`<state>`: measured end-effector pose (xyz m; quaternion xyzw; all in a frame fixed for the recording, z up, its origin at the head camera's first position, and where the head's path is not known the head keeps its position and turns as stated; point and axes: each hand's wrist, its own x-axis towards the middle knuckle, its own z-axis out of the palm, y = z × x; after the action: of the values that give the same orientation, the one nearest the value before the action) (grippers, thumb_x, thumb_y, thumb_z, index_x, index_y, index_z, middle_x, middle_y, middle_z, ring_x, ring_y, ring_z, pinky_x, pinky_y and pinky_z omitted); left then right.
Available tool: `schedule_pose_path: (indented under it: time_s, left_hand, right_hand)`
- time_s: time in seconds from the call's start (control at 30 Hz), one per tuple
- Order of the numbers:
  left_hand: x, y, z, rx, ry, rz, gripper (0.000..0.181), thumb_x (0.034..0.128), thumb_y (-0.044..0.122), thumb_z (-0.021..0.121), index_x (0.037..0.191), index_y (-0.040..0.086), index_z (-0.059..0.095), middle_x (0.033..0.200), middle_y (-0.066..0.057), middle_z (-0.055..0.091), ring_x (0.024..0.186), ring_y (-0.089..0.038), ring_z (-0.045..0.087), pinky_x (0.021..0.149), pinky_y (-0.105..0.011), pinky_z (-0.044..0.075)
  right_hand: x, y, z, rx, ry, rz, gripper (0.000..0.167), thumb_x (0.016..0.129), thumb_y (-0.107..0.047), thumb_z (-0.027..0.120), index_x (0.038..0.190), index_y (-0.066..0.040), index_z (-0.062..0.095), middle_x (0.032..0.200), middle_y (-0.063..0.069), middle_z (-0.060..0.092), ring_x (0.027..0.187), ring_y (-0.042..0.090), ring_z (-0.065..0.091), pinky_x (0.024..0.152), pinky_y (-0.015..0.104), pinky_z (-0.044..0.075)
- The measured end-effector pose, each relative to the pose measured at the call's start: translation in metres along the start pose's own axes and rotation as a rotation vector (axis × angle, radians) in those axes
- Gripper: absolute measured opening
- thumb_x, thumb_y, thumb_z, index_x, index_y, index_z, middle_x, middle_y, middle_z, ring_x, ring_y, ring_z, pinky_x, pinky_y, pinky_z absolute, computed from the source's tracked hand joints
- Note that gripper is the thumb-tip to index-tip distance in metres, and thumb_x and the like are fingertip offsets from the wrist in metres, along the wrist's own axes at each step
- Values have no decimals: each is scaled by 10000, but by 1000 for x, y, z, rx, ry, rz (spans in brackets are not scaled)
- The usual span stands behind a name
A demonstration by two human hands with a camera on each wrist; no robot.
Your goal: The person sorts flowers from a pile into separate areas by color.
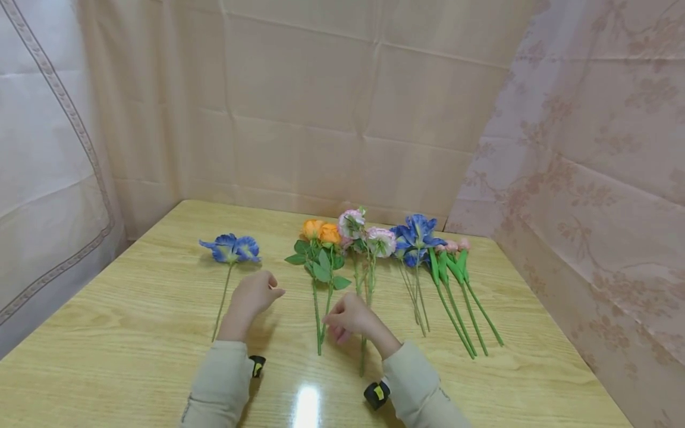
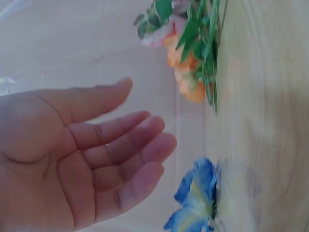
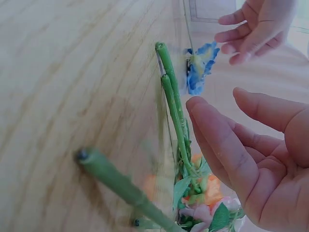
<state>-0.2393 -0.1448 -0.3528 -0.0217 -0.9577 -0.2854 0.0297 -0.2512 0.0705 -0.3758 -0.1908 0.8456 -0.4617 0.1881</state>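
Observation:
My left hand [image 1: 254, 295] hovers above the table between a single blue flower [image 1: 227, 248] and the orange flowers [image 1: 321, 232]. Its fingers are loosely bent and hold nothing, as the left wrist view shows. My right hand [image 1: 350, 318] is over the lower stems of the orange flowers and the pink-and-white flowers [image 1: 380, 242]. In the right wrist view its thumb and fingers [image 3: 222, 145] stand apart with nothing between them, beside the green stems [image 3: 171, 92]. The right hand partly hides the pink-and-white flowers' stems in the head view.
Right of the pink-and-white flowers lie several blue flowers [image 1: 419, 230] with thin stems, then several pink tulips [image 1: 452, 245] with green leaves. All rest on a wooden table [image 1: 134, 309]. A beige curtain [image 1: 299, 107] hangs behind, with patterned cloth [image 1: 599, 196] at the right.

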Motion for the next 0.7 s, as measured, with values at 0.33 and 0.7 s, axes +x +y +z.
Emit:
schedule_pose_path:
  time_s: [0.33, 0.7]
  left_hand:
    - [10, -24, -18, 41, 57, -59, 271, 781, 48, 643, 991, -116, 591, 1028, -260, 579, 928, -396, 548, 775, -454, 445]
    - [16, -42, -21, -20, 110, -132, 307, 727, -49, 612, 513, 35, 409, 511, -11, 349, 484, -138, 331, 465, -257, 322]
  right_hand:
    - [-4, 0, 2, -15, -13, -10, 225, 855, -89, 591, 752, 106, 638, 634, 158, 613, 504, 237, 609, 475, 325, 508]
    - [-6, 0, 3, -14, -16, 4, 222, 854, -97, 594, 757, 98, 635, 648, 160, 616, 506, 233, 607, 469, 314, 506]
